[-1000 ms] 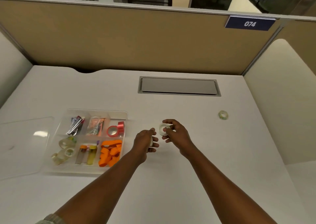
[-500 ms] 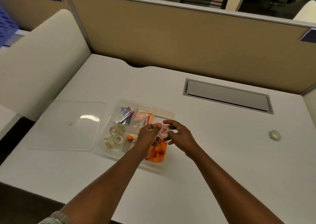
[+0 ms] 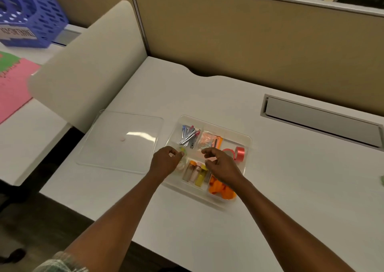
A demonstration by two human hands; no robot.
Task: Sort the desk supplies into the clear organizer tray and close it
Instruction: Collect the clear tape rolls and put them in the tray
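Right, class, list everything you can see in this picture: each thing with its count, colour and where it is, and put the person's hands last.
Organizer tray: one, clear, compartmented, middle of the desk.
Lid: one, clear, flat on the desk left of the tray.
Metal clips: a bunch, silver with red and blue, back-left compartment.
Paper clips: a small packet, pinkish-orange, back-middle compartment.
Ribbon rolls: two, red, right compartment.
Small tubes: several, orange, pink and yellow, front-middle compartment.
Orange pieces: a pile, front-right compartment.
Tape rolls: clear, front-left compartment, count hidden.
Desk: one, white.
Cable hatch: one, grey, back right.
Baskets: blue, neighbouring desk.
Left hand: over the tape compartment.
Right hand: over the tray, fingers open.
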